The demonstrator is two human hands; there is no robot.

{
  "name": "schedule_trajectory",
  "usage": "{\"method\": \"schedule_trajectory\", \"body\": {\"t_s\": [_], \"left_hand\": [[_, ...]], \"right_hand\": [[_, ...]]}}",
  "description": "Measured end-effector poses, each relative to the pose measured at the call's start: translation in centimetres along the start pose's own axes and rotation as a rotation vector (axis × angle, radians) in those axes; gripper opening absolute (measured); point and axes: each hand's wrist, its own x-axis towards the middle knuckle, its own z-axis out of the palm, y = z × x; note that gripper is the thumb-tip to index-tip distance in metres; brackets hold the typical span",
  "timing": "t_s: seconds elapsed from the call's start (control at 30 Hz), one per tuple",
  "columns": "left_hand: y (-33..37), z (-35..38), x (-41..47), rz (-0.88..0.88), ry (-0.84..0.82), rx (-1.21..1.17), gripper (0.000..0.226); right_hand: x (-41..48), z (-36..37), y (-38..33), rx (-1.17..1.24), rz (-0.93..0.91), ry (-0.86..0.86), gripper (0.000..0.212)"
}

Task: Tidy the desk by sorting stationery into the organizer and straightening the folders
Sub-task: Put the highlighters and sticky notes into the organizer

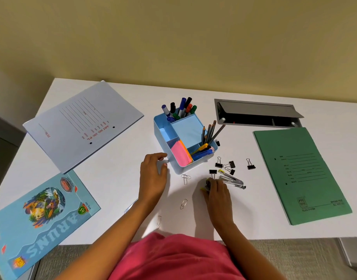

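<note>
A light blue organizer (pixel 163 126) stands mid-desk with markers (pixel 180 107), pencils (pixel 211 131), pens and pink sticky notes (pixel 180 154) in its compartments. My left hand (pixel 153 174) hovers just left of its front corner, fingers apart and holding nothing. My right hand (pixel 218 191) is closed on a small yellow and black item (pixel 207 183) on the desk; what it is I cannot make out. A silver stapler (pixel 232 179) lies just right of that hand. Several black binder clips (pixel 231 165) and paper clips (pixel 185 178) are scattered in front of the organizer.
A pale blue folder (pixel 82 126) lies askew at far left, a green folder (pixel 301 174) at right, and a picture-cover notebook (pixel 42 215) hangs over the near-left desk edge. A grey cable tray (pixel 256 114) is open at the back right.
</note>
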Motion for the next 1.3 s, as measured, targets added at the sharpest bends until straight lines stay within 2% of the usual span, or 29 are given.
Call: {"method": "schedule_trajectory", "body": {"t_s": [0.1, 0.17, 0.23, 0.37, 0.47, 0.6, 0.67, 0.73, 0.83, 1.1, 1.3], "left_hand": [[0.2, 0.1, 0.1, 0.006, -0.011, -0.016, 0.026], [0.3, 0.2, 0.2, 0.0, -0.013, -0.021, 0.024], [0.4, 0.2, 0.4, -0.003, -0.015, -0.023, 0.023], [0.5, 0.1, 0.5, -0.003, -0.017, -0.039, 0.023], [0.6, -0.1, 0.5, -0.017, -0.01, -0.073, 0.023], [1.1, -0.1, 1.2, -0.161, -0.005, -0.164, 0.023], [1.3, 0.0, 1.7, -0.323, -0.003, -0.323, 0.022], [1.4, -0.1, 2.1, -0.45, 0.009, -0.482, 0.022], [1.9, -0.2, 2.9, -0.463, 0.039, -0.517, 0.023], [3.7, -0.6, 4.9, -0.313, 0.137, -0.416, 0.02], [3.3, -0.4, 6.3, -0.192, 0.105, -0.22, 0.03]], "right_hand": [[0.3, 0.2, 0.0, 0.022, 0.018, -0.027, 0.034], [0.3, 0.0, 0.0, 0.041, 0.009, -0.018, 0.026], [0.1, -0.4, -0.1, 0.091, -0.017, 0.015, 0.023], [-0.1, -2.1, -1.2, 0.251, -0.112, 0.121, 0.032], [0.1, -3.8, -2.8, 0.366, -0.2, 0.23, 0.032], [1.3, -6.3, -5.5, 0.542, -0.374, 0.346, 0.033], [2.6, -7.1, -7.1, 0.571, -0.441, 0.401, 0.038], [4.1, -7.6, -8.9, 0.651, -0.427, 0.436, 0.038], [6.4, -7.4, -11.1, 0.703, -0.445, 0.502, 0.026], [11.2, -5.4, -14.2, 0.749, -0.253, 0.343, 0.036], [12.4, -3.2, -14.3, 0.562, -0.167, 0.234, 0.038]]}}
